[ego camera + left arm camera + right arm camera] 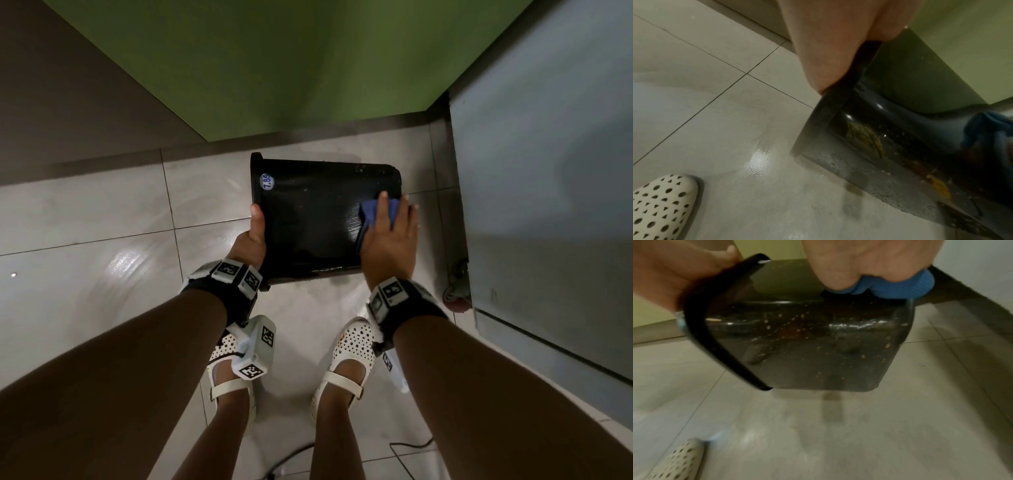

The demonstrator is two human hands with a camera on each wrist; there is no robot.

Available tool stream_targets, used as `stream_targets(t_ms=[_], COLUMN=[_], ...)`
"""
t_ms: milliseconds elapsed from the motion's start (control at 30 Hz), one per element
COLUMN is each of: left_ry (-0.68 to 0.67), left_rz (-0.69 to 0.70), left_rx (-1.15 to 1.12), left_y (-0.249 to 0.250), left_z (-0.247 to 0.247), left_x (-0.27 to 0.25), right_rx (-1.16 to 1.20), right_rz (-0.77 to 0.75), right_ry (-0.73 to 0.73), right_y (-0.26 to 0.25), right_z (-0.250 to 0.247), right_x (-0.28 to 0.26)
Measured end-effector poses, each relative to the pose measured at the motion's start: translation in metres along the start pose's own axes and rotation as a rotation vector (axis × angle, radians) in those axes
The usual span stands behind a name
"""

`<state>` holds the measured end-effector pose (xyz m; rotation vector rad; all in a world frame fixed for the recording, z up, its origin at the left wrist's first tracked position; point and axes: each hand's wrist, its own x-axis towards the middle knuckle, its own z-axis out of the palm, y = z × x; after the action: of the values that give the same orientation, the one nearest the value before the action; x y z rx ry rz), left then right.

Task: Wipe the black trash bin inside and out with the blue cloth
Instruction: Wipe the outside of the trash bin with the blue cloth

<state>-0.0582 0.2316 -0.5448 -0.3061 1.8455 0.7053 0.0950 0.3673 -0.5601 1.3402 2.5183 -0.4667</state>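
Observation:
The black trash bin [308, 222] is held on its side above the tiled floor, rim to the left, base to the right. A round price sticker [267, 181] sits near the rim. My left hand [255, 233] grips the rim, thumb on top and fingers hidden beneath. My right hand [390, 240] lies flat with fingers spread, pressing the blue cloth [371, 216] onto the upper side near the base end. In the left wrist view the left hand [828, 40] pinches the bin [900, 146]; specks and yellowish dirt show on its wall. The cloth [900, 287] bunches under the right hand [869, 259], above the bin [807, 353].
A green wall [274, 68] stands just behind the bin. At the right is a grey cabinet [548, 171] on a caster wheel [457, 294], close to the bin's base. My feet in white perforated shoes [352, 346] stand below on wet tiles. A cable [411, 445] lies near them.

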Motion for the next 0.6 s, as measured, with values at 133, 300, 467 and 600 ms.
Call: stream_targets(t_ms=[133,300,467,600], left_ry=[0.038,0.048,0.090,0.056], left_rz=[-0.010,-0.026,-0.013,-0.030], left_rx=[-0.013,0.000,-0.023,-0.073], left_y=[0.004,0.006,0.005,0.005], left_z=[0.004,0.007,0.008,0.006], left_x=[-0.008,-0.012,-0.015,-0.014], right_rx=[0.294,0.119,0.040,-0.037], right_rz=[0.328,0.352,-0.128,-0.431], right_ry=[-0.121,0.105,0.050,-0.034], right_y=[0.000,-0.041,-0.094,-0.096], right_z=[-0.013,0.011,0.031,0.031], right_x=[0.016,-0.006,-0.053,-0.057])
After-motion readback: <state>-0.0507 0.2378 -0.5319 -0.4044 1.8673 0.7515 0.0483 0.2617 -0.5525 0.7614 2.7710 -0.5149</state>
